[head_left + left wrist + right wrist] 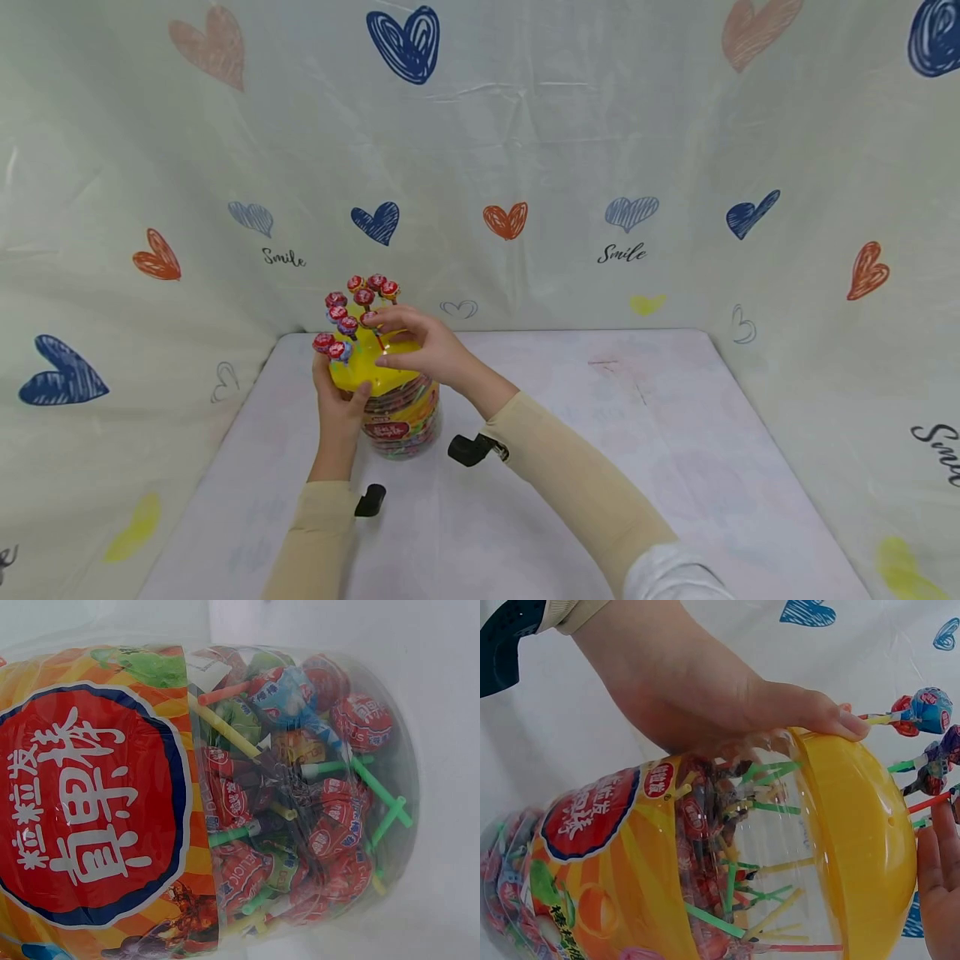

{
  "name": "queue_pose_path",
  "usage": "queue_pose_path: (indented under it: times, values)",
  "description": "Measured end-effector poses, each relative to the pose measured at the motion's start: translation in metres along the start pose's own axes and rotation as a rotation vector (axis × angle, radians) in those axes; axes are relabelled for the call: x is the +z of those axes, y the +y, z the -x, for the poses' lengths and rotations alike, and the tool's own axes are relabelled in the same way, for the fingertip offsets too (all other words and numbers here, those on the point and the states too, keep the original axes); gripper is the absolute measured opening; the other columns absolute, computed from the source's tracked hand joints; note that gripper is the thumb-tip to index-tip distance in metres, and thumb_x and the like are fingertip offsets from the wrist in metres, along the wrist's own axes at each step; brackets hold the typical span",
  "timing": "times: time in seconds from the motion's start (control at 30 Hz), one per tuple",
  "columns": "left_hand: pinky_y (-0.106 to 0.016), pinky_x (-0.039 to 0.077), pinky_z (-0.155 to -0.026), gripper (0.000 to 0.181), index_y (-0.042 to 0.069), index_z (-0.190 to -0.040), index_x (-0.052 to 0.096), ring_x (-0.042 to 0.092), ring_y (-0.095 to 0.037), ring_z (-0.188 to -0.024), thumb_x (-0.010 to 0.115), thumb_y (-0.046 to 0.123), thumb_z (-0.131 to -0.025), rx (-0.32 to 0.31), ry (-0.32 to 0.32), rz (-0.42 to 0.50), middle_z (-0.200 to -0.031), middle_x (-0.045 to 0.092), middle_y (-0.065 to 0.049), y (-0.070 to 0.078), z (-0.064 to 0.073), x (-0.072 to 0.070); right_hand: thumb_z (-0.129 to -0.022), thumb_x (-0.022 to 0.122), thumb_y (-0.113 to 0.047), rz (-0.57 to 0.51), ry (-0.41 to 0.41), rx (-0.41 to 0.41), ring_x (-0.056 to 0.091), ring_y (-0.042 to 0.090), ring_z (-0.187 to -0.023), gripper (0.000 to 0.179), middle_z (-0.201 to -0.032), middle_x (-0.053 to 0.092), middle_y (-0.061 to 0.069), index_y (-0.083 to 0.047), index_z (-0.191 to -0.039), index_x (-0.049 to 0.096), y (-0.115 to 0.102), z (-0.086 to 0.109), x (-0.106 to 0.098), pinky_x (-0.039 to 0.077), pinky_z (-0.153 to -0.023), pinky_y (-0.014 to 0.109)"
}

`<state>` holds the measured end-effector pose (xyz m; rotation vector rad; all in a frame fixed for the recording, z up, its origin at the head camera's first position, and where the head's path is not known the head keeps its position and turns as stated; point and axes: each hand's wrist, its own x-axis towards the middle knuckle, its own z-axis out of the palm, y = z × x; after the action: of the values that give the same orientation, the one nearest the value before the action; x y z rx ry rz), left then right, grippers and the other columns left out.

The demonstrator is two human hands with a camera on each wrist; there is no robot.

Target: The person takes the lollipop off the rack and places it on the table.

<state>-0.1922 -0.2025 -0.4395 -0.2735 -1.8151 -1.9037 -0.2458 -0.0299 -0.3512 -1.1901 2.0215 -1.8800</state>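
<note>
A clear plastic candy jar (401, 429) with a domed yellow lid (378, 377) stands on the table. Several wrapped lollipops (363, 297) stick up from the lid by their sticks. My left hand (341, 408) grips the jar at the lid, and in the right wrist view its thumb (847, 724) lies at the lid's edge. My right hand (427, 346) is over the lid, thumb and fingers spread apart, fingertips at a red-stick lollipop (369, 318). Only part of the right hand's fingers (932, 862) shows in the right wrist view. More lollipops (281, 694) fill the jar's lower part.
The white table (600, 467) extends to the right and in front of the jar. Behind it hangs a pale curtain (555, 158) printed with hearts. A black wrist camera (468, 450) sits at my right cuff, another wrist camera (371, 501) at my left.
</note>
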Motion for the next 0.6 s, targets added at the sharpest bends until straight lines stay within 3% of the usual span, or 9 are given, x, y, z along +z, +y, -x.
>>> queue_pose_path:
  times: [0.13, 0.6]
  values:
    - [-0.016, 0.036, -0.104, 0.076, 0.011, -0.152, 0.011, 0.040, -0.012, -0.125, 0.062, 0.019, -0.097, -0.004, -0.003, -0.002, -0.143, 0.032, 0.001, 0.013, 0.002, 0.004, -0.087, 0.070, 0.002, -0.006, 0.001, -0.007, 0.054, 0.014, -0.111, 0.046, -0.133, 0.055, 0.005, -0.004, -0.131, 0.058, -0.001, 0.000, 0.000, 0.044, -0.100, 0.028]
    - [-0.016, 0.033, -0.107, 0.080, 0.008, -0.153, 0.009, 0.036, -0.012, -0.127, 0.063, 0.025, -0.096, -0.033, 0.003, -0.039, -0.146, 0.027, -0.003, 0.016, 0.002, 0.004, -0.087, 0.069, 0.003, -0.083, 0.072, -0.015, 0.055, 0.019, -0.111, 0.046, -0.131, 0.056, 0.007, -0.002, -0.131, 0.057, -0.009, 0.002, -0.004, 0.046, -0.100, 0.032]
